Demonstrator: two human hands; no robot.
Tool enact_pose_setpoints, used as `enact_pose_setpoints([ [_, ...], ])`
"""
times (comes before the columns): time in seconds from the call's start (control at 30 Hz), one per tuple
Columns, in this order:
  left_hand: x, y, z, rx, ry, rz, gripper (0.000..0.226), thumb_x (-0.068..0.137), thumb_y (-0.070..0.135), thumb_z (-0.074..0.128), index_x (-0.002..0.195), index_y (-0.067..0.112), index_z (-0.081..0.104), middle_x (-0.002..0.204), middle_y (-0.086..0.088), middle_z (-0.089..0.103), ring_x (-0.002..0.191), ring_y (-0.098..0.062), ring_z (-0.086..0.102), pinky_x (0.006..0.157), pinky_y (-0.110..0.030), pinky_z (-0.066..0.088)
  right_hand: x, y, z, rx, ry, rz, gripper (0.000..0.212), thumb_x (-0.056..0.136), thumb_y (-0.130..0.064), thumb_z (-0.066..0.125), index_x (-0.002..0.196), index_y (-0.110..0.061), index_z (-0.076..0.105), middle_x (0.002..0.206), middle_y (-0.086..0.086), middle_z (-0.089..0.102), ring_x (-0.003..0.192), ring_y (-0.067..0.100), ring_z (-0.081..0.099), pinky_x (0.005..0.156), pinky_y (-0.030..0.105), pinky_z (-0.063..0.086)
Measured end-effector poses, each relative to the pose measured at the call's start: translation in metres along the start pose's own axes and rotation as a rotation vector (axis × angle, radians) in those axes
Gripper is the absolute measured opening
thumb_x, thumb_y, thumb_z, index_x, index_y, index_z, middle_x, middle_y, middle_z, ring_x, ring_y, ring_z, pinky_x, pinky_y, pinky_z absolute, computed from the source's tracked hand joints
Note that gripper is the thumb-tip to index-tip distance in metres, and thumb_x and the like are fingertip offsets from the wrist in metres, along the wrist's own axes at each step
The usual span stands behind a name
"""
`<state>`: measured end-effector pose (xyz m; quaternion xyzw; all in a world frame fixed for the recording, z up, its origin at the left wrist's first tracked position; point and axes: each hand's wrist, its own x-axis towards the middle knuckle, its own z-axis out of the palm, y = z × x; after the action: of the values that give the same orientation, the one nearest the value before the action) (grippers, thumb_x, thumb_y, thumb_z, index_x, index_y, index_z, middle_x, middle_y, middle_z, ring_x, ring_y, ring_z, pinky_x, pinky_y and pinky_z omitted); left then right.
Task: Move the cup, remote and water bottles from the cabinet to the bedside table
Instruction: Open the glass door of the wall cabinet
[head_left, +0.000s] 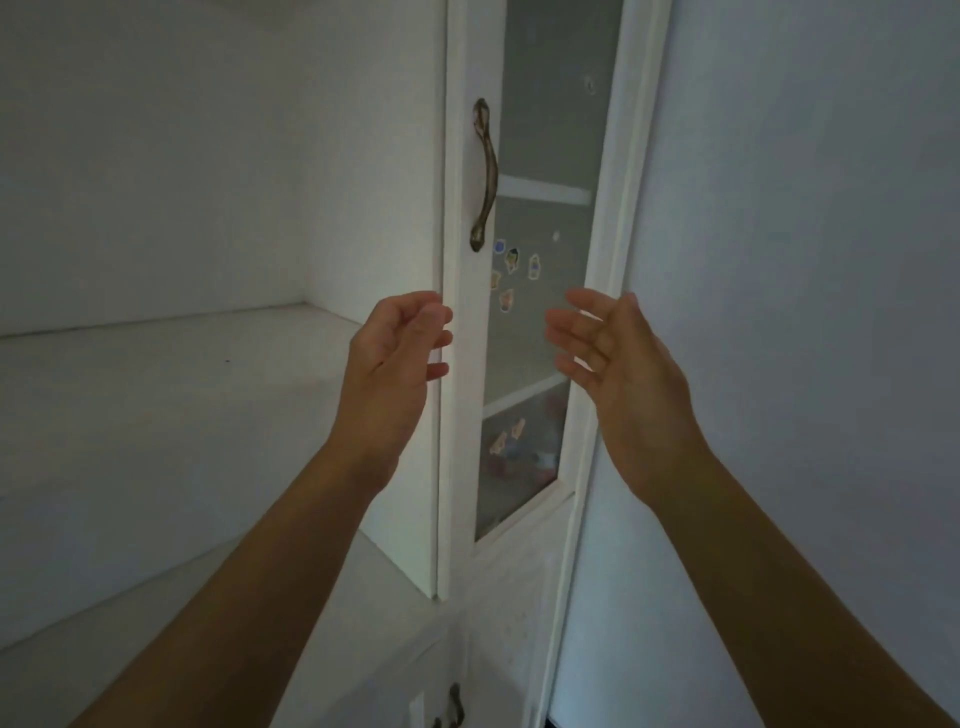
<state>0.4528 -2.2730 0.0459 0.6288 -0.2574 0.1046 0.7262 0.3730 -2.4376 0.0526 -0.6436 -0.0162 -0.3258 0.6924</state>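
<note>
Two bare hands are raised before a white wooden cabinet (156, 156), and neither holds anything. On the nine o'clock side the cabinet's open compartment fills the view, with plain white walls and a flat white shelf board (156, 415) running in toward the corner (a small dark speck lies on it). Next comes the left hand (397, 358), just at nine o'clock of centre, its fingers loosely curled around nothing. The fingertips overlap the edge of the tall white-framed cabinet door (467, 441), and whether they touch it cannot be told. The door stands open, seen nearly edge-on, running from twelve o'clock down toward six. High on its frame sits a curved bronze metal pull handle (485, 176), upright. At three o'clock of that handle lie the frosted glass panes (550, 130), with small colourful cartoon stickers (511, 260) on them. Blurred coloured shapes show low in the glass, too vague to name. The right hand (618, 374) hovers at three o'clock of the stickers, palm facing nine o'clock, fingers straight and relaxed, gripping nothing. A plain pale wall (805, 260) fills the three o'clock side. At six o'clock a second small bronze handle (454, 706) shows on a lower front.
</note>
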Motion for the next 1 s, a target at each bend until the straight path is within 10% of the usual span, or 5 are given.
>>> enact_pose_setpoints([
  [0.47,0.085,0.009,0.048,0.213,0.3,0.152,0.023,0.105,0.03,0.044,0.12,0.02,0.058,0.117,0.002,0.066,0.102,-0.009,0.066,0.077,-0.017,0.057,0.127,0.001,0.013,0.125,-0.252,-0.092,0.039,0.107,-0.042,0.031,0.135,-0.024,0.052,0.133,0.002,0.065,0.123,0.015,0.062,0.11,0.037,0.047],
  [0.73,0.119,0.015,0.031,0.351,0.363,0.207,0.026,0.1,0.025,0.056,0.123,0.014,0.061,0.116,-0.001,0.067,0.105,-0.017,0.067,0.089,-0.037,0.06,0.157,0.003,0.038,0.063,-0.203,-0.156,0.039,0.104,-0.043,0.044,0.139,-0.026,0.048,0.126,-0.008,0.061,0.119,0.011,0.06,0.101,0.029,0.05],
  [1.0,0.158,0.011,0.029,0.638,0.435,0.332,0.024,0.09,0.02,0.072,0.113,0.013,0.07,0.104,0.003,0.072,0.086,-0.008,0.067,0.08,-0.018,0.055,0.175,-0.003,0.057,-0.161,-0.168,-0.316,0.025,0.095,-0.016,0.066,0.119,-0.011,0.062,0.09,-0.004,0.067,0.069,-0.003,0.063,0.057,0.007,0.049],
])
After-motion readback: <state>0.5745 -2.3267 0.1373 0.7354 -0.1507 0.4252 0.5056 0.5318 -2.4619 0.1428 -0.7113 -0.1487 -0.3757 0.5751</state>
